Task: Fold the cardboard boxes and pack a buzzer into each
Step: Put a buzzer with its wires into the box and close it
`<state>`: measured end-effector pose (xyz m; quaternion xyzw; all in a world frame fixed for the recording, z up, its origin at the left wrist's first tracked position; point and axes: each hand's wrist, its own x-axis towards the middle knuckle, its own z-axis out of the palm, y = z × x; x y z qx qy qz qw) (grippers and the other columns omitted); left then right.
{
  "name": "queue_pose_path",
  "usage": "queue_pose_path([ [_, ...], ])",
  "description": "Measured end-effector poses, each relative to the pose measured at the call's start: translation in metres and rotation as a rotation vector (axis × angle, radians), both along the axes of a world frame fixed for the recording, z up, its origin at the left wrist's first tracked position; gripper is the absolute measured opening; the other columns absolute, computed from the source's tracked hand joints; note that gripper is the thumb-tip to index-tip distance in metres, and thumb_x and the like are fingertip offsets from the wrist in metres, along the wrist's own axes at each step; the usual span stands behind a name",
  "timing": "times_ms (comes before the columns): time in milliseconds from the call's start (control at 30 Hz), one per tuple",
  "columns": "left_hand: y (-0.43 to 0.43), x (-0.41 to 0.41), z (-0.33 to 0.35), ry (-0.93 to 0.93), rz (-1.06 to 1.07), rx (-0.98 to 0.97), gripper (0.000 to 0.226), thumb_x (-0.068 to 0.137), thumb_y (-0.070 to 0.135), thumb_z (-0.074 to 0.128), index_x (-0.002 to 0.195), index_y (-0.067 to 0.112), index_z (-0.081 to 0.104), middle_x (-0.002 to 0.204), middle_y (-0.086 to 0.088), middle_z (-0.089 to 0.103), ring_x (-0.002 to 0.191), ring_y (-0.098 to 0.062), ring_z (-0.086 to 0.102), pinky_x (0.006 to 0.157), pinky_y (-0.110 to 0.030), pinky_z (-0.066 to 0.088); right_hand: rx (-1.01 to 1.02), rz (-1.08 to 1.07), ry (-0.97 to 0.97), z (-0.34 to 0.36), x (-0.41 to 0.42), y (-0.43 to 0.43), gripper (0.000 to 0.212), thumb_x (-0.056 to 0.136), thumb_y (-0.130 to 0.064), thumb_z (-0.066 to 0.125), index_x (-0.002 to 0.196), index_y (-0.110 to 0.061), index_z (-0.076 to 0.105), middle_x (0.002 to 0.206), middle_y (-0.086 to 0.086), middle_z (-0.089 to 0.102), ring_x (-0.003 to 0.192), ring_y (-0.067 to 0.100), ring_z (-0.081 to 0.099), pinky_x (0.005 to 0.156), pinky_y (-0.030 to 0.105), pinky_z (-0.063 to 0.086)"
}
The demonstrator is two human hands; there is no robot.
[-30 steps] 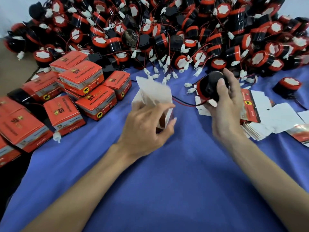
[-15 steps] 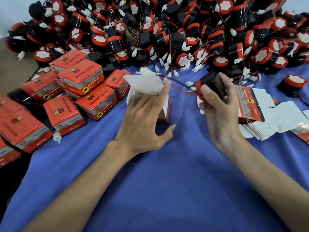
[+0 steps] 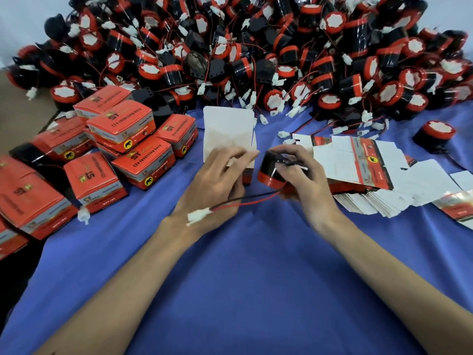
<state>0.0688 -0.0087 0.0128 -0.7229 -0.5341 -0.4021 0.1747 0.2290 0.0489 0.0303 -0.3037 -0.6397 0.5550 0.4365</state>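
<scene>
Where the blue-covered table [image 3: 243, 278] reaches its far edge, a great heap of black-and-red buzzers [image 3: 256, 47] covers it from side to side. Closed orange boxes [image 3: 122, 126] are stacked at the left, and a sheaf of flat carton blanks [image 3: 358, 170] lies at the right. Near the middle an open box [image 3: 227, 131] stands with its white flap raised, and the left grip [image 3: 215, 185] holds its near side. Just beside it, the right grip [image 3: 304, 180] is clamped on one buzzer [image 3: 271, 170], which is tilted with its red band low, right at the box. The buzzer's red-and-black lead [image 3: 245, 201] trails across the left wrist and ends in a white connector [image 3: 197, 216].
</scene>
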Motion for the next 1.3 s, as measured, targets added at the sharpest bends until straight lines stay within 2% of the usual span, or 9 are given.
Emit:
queue_pose_path([
  [200,-0.021,0.010,0.006,-0.250,-0.389,-0.165,0.065,0.075,0.031,0.062,0.134,0.015,0.040,0.119,0.001,0.046,0.109,-0.015,0.052,0.092,-0.029,0.043,-0.052,-0.126,0.023,0.005,-0.002,0.001,0.037,0.058,-0.058,0.066,0.086,-0.035,0.059,0.080,-0.007,0.063,0.059,0.005,0.056,0.044,0.017,0.038],
  [300,-0.023,0.031,0.012,-0.720,-0.417,-0.145,0.032,0.095,0.038,0.041,0.108,0.013,0.056,0.101,-0.005,0.060,0.085,-0.018,0.059,0.075,-0.026,0.046,0.036,-0.105,-0.045,0.006,-0.002,-0.002,0.042,0.055,-0.059,0.066,0.089,-0.035,0.059,0.081,-0.011,0.062,0.062,0.002,0.057,0.049,0.015,0.042],
  [433,-0.022,0.043,0.021,-1.367,-0.307,-0.232,0.038,0.100,0.036,0.041,0.068,0.020,0.054,0.061,0.007,0.058,0.055,-0.010,0.050,0.056,-0.023,0.041,0.177,0.051,0.017,0.007,0.004,-0.008,0.047,0.058,-0.043,0.073,0.102,-0.031,0.061,0.094,-0.020,0.066,0.090,-0.003,0.062,0.074,0.011,0.047],
  [567,-0.023,0.048,0.025,-1.335,-0.170,-0.232,0.024,0.099,0.031,0.042,0.084,0.013,0.048,0.062,0.006,0.053,0.052,-0.006,0.047,0.048,-0.018,0.040,0.237,0.198,0.065,0.010,0.009,-0.011,0.058,0.059,-0.027,0.076,0.113,-0.023,0.055,0.104,-0.025,0.067,0.100,-0.004,0.062,0.084,0.012,0.046],
  [667,-0.023,0.049,0.022,-1.282,-0.136,-0.311,0.017,0.104,0.024,0.036,0.115,0.021,0.049,0.107,0.003,0.059,0.096,-0.007,0.059,0.082,-0.026,0.051,0.264,0.256,0.051,0.010,0.008,-0.012,0.062,0.057,-0.024,0.077,0.115,-0.024,0.054,0.108,-0.023,0.066,0.105,-0.001,0.061,0.087,0.016,0.046],
  [767,-0.026,0.044,0.026,-1.348,-0.261,-0.428,0.039,0.100,0.046,0.029,0.130,0.030,0.045,0.131,-0.001,0.060,0.124,-0.016,0.055,0.108,-0.041,0.042,0.276,0.273,0.001,0.007,0.009,-0.012,0.067,0.052,-0.030,0.081,0.114,-0.034,0.056,0.109,-0.013,0.065,0.106,0.011,0.060,0.092,0.026,0.047],
  [867,-0.028,0.040,0.031,-1.386,-0.410,-0.519,0.060,0.088,0.065,0.022,0.126,0.030,0.054,0.123,-0.001,0.067,0.119,-0.022,0.060,0.102,-0.045,0.048,0.373,0.267,-0.116,0.007,0.009,-0.012,0.069,0.052,-0.039,0.080,0.116,-0.041,0.055,0.118,-0.001,0.054,0.113,0.016,0.049,0.098,0.019,0.038],
  [1133,-0.025,0.030,0.028,-1.491,-0.552,-0.599,0.046,0.097,0.045,0.032,0.134,0.026,0.052,0.132,-0.007,0.061,0.123,-0.030,0.057,0.095,-0.041,0.053,0.524,0.257,-0.221,0.003,0.015,-0.001,0.073,0.065,-0.039,0.076,0.131,-0.033,0.046,0.135,-0.009,0.034,0.118,0.021,0.040,0.105,0.028,0.036],
  [1300,-0.021,0.022,0.032,-1.649,-0.521,-0.445,0.039,0.097,0.041,0.035,0.128,0.026,0.053,0.113,-0.002,0.071,0.111,-0.020,0.065,0.086,-0.031,0.056,1.062,0.058,-0.352,-0.006,0.008,-0.005,0.077,0.081,-0.046,0.071,0.142,-0.016,0.037,0.137,0.008,0.035,0.119,0.024,0.043,0.101,0.030,0.039],
])
